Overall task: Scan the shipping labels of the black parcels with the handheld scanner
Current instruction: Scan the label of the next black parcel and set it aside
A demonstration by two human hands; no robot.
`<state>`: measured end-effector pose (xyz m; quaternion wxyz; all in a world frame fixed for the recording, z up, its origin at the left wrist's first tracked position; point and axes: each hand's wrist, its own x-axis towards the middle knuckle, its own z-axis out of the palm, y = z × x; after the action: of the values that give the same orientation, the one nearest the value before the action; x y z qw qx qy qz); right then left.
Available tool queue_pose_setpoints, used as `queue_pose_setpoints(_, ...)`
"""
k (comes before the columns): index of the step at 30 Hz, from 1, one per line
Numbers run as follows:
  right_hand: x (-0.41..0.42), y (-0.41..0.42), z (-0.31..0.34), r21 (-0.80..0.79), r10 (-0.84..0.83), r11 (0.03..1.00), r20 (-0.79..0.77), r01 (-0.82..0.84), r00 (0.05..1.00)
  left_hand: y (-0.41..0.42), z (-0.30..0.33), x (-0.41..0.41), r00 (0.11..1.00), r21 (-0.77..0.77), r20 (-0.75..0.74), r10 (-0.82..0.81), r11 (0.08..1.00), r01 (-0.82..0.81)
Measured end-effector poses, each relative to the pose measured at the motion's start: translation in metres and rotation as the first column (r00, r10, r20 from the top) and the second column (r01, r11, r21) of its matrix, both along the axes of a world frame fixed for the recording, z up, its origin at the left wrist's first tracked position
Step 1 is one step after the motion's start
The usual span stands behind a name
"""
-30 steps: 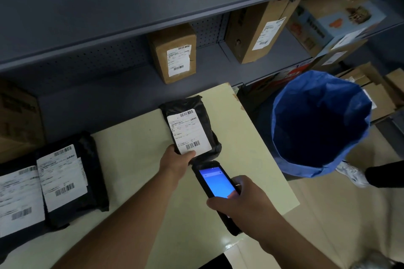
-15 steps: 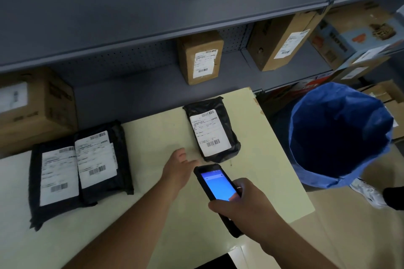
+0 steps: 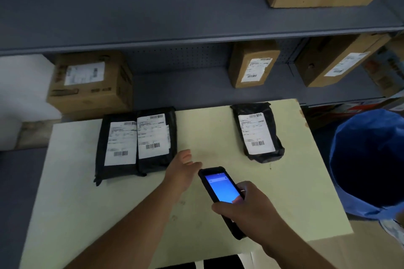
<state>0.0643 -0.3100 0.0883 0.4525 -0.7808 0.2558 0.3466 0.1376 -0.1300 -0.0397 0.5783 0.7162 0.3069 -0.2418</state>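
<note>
Three black parcels with white shipping labels lie on the pale table (image 3: pixel 295 192). One parcel (image 3: pixel 259 133) rests alone at the back right. Two others sit side by side at the back left: a left one (image 3: pixel 118 148) and a right one (image 3: pixel 156 140) that overlaps it slightly. My left hand (image 3: pixel 182 170) hovers open over the table, its fingers close to the near corner of the right one of the pair, holding nothing. My right hand (image 3: pixel 247 209) grips the black handheld scanner (image 3: pixel 220 190), whose blue screen is lit and faces up.
Grey shelves (image 3: pixel 175 37) behind the table carry cardboard boxes (image 3: pixel 89 85) (image 3: pixel 253 63) with labels. A large blue bag-lined bin (image 3: pixel 367 159) stands at the table's right edge. A white block (image 3: pixel 19 94) sits at far left.
My left hand let go of the right parcel and moved left across the table toward the pair of parcels. The view swung left. The scanner stays in my right hand.
</note>
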Motion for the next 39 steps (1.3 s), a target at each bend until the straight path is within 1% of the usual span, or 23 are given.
queue_pose_setpoints(2,0.0,0.012,0.001,-0.005,0.02,1.0,0.003,-0.02,1.0,0.012,0.004,-0.002,0.999,-0.037,0.014,0.029,0.999,-0.029)
queue_pose_setpoints(4,0.0,0.024,0.001,-0.003,0.04,0.999,0.005,-0.04,0.999,0.026,0.008,-0.006,0.999,-0.04,0.038,0.022,0.999,-0.021)
queue_pose_setpoints(9,0.002,0.052,0.0,0.019,0.083,0.996,0.008,-0.083,0.996,0.071,0.012,-0.019,0.995,0.008,0.083,0.052,0.999,-0.053)
queue_pose_setpoints(12,0.003,0.07,0.0,0.017,0.115,0.993,0.011,-0.115,0.993,0.104,0.014,-0.026,0.991,0.025,0.072,0.115,0.993,-0.117)
queue_pose_setpoints(17,0.005,0.098,-0.001,0.005,0.155,0.988,0.012,-0.155,0.988,0.157,0.01,-0.032,0.979,0.139,0.061,0.193,0.97,-0.2)
queue_pose_setpoints(22,0.007,0.121,-0.004,0.006,0.185,0.983,0.003,-0.185,0.983,0.19,0.011,-0.033,0.955,0.212,0.107,0.276,0.932,-0.293)
queue_pose_setpoints(26,0.011,0.137,-0.008,0.006,0.195,0.981,-0.001,-0.195,0.981,0.21,0.006,-0.032,0.95,0.267,0.126,0.286,0.912,-0.31)
queue_pose_setpoints(31,0.015,0.151,-0.013,-0.011,0.191,0.981,-0.008,-0.191,0.982,0.224,-0.001,-0.027,0.95,0.374,0.132,0.282,0.874,-0.311)
queue_pose_setpoints(34,0.015,0.156,-0.015,-0.016,0.179,0.984,-0.016,-0.179,0.984,0.227,-0.009,-0.022,0.961,0.464,0.091,0.262,0.843,-0.274)
queue_pose_setpoints(35,0.016,0.157,-0.015,-0.019,0.176,0.984,-0.017,-0.177,0.984,0.227,-0.011,-0.019,0.961,0.468,0.065,0.268,0.843,-0.266)
queue_pose_setpoints(39,0.018,0.156,-0.015,-0.038,0.17,0.985,-0.023,-0.17,0.985,0.225,-0.021,-0.012,0.953,0.375,-0.072,0.294,0.893,-0.247)
